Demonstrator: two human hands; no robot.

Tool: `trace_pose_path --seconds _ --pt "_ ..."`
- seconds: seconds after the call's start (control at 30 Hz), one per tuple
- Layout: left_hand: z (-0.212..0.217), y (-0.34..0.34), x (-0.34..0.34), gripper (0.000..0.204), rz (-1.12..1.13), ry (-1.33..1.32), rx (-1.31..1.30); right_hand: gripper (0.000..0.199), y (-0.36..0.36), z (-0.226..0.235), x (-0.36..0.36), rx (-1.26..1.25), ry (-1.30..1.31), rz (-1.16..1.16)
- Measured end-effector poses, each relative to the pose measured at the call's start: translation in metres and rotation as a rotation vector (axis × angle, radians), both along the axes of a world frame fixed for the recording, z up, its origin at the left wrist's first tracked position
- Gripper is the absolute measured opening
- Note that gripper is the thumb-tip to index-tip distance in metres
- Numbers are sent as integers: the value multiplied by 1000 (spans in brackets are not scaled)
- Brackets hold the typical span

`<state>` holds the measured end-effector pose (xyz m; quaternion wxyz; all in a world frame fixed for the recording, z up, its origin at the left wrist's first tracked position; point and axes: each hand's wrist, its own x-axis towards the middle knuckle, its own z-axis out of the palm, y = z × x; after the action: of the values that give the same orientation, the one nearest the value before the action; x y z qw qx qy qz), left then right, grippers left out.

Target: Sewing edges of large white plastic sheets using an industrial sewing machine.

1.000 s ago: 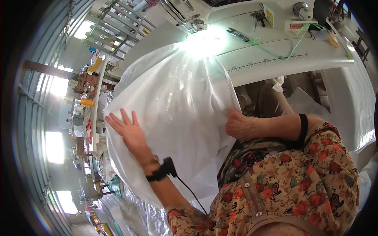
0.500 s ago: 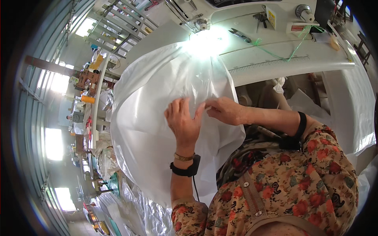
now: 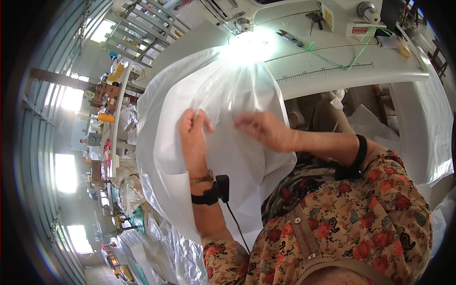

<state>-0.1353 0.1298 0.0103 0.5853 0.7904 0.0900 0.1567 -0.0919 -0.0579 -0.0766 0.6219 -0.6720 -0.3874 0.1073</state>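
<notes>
A large white plastic sheet spreads over my lap and gathers in folds toward the bright lamp of a sewing machine. My left hand, a watch and a black strap at its wrist, lies at the sheet's left part. Its fingers are bent round a fold of the sheet. To the right, my right hand hovers over the middle folds. Motion blurs its fingers, so whether they grip anything does not show. Glare hides the sheet's far end under the machine head.
On the machine bed lie thread snips and a green thread. A printed ruler scale runs along its near edge. Leftward stand a metal rack, a bench with an orange spool and heaped clear plastic.
My left hand has moved left, away from the right one, and a flap of the sheet has shifted left with it. My right hand has moved slightly left and its fingers have blurred.
</notes>
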Motion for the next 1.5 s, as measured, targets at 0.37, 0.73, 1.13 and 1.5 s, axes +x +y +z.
trace_pose_path --seconds 0.37,0.73,1.13,1.5 --pt "45 -24 35 12 125 -69 -488 44 5 50 97 386 1008 -249" --pt "23 -6 6 19 58 109 -60 15 -17 22 62 537 999 212" --pt "-49 3 -73 38 -92 380 1127 33 -67 -16 -23 135 844 670" --pt "51 -50 -28 43 240 -475 1797 29 -65 -11 -28 135 776 635"
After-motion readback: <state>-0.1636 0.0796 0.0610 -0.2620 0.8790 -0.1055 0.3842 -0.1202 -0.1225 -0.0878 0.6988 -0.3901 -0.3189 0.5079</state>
